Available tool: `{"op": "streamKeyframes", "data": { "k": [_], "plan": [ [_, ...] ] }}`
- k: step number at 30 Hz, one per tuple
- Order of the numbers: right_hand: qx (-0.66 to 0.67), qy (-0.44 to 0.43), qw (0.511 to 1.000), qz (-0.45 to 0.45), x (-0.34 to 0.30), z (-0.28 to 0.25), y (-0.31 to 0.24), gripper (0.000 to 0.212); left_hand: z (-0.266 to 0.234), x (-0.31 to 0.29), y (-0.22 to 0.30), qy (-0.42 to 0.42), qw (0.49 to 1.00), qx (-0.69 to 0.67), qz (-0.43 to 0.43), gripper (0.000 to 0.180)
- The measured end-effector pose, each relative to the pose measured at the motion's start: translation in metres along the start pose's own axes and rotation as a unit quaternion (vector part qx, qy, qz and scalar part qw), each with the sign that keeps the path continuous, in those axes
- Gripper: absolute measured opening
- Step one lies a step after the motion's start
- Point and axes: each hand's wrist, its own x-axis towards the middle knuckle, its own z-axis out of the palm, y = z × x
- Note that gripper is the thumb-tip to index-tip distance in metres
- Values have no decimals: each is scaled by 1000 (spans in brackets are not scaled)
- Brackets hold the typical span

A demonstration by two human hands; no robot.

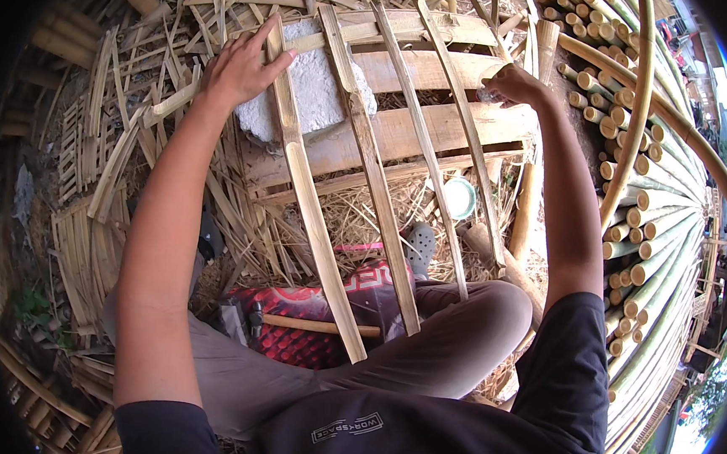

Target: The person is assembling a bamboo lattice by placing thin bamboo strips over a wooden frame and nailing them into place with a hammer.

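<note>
My left hand (pixel 244 65) has its fingers spread at the far end of the leftmost long bamboo strip (pixel 303 181), index finger and thumb touching it. Three more long strips lie roughly parallel to its right, including one split bamboo strip (pixel 370 135). Their far ends meet a crosswise strip (pixel 386 30). Over at the right, my right hand (pixel 515 86) is closed, with its fingertips near the wooden planks (pixel 438 131); what it holds is too small to make out. A pale stone block (pixel 318 97) sits beneath the strips.
Across my lap area, a hammer (pixel 314 325) lies on a red and black cloth (pixel 287 348). A pale bowl (pixel 459 198) stands on the littered ground near a grey clog (pixel 419 246). Stacked bamboo poles (pixel 650 222) fill the right; woven bamboo pieces (pixel 79 249) lie left.
</note>
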Motion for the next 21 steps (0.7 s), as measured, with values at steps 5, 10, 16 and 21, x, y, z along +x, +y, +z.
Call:
{"op": "streamKeyframes", "data": {
  "k": [5,10,16,21],
  "plan": [
    [-90,52,994,-25,-23,-6,-24,35,1,-4,-9,5,1000,-4,2,85],
    [-89,130,985,-69,-23,-7,-3,24,-3,-2,0,-8,1000,-21,-3,82],
    [-100,137,983,-70,-24,-11,4,16,-7,-3,6,-30,999,-8,-26,84],
    [-56,160,981,-90,-31,-11,8,13,-5,-3,4,-23,999,-11,-21,85]
  ]
}}
